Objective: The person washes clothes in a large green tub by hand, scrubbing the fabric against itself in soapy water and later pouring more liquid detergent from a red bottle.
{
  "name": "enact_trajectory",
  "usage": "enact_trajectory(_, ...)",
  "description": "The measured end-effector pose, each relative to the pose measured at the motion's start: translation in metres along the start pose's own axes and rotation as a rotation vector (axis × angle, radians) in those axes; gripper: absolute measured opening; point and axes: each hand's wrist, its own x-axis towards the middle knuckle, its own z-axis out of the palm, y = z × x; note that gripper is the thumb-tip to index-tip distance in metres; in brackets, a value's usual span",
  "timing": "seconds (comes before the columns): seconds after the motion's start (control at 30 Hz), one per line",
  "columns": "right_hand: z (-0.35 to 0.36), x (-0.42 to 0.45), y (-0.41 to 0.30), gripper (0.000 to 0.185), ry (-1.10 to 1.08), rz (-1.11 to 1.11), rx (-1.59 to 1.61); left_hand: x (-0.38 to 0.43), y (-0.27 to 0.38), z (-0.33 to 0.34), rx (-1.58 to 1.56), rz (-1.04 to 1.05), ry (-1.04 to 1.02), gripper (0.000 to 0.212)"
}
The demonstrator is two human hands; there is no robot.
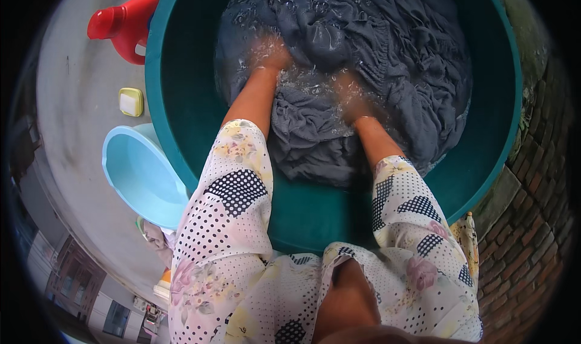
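A dark grey-blue cloth with gathered, elastic-looking folds lies soaked in a large green tub. Water with bubbles covers part of it. My left hand is blurred and partly under the water, among the folds at the left. Nearer to me and further right, my right hand is also submerged and blurred, against the cloth beside the gathered band. Between the hands a rounded bulge of wet fabric rises above the surface. Water and blur hide the fingers of both hands, so their grip cannot be told.
Left of the tub stand a red plastic jug with a cap, a yellow soap dish with a white bar, and a light blue basin. Some crumpled cloth lies below the basin. Brick paving borders the right side.
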Motion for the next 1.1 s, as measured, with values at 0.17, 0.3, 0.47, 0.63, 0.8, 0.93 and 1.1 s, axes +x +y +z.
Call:
enact_trajectory(0.17,-0.004,0.032,0.003,0.04,-0.143,0.268,0.251,-0.011,0.032,-0.021,0.042,0.108,-0.092,0.023)
enact_trajectory(0.3,0.005,0.025,0.013,0.046,0.129,-0.078,-0.142,-0.084,0.063,-0.047,-0.094,0.203,-0.071,0.036)
enact_trajectory(0.47,-0.006,-0.079,-0.051,0.069,0.449,0.189,0.11,-0.183,0.054,-0.052,-0.179,0.143,-0.214,0.041)
enact_trajectory(0.63,-0.029,-0.135,-0.02,0.057,0.232,0.327,0.285,-0.209,0.082,-0.06,-0.292,0.225,-0.282,0.052)
enact_trajectory(0.8,-0.049,-0.191,-0.048,0.042,-0.22,0.008,0.068,-0.171,0.107,-0.074,-0.194,0.135,-0.215,0.065)
enact_trajectory(0.93,-0.083,-0.193,-0.036,0.042,0.094,-0.015,-0.021,-0.161,0.124,-0.05,-0.081,0.268,-0.085,0.068)
enact_trajectory(1.1,-0.067,-0.165,0.021,0.06,0.316,0.239,-0.331,-0.176,0.13,-0.001,0.092,0.534,-0.059,0.071)
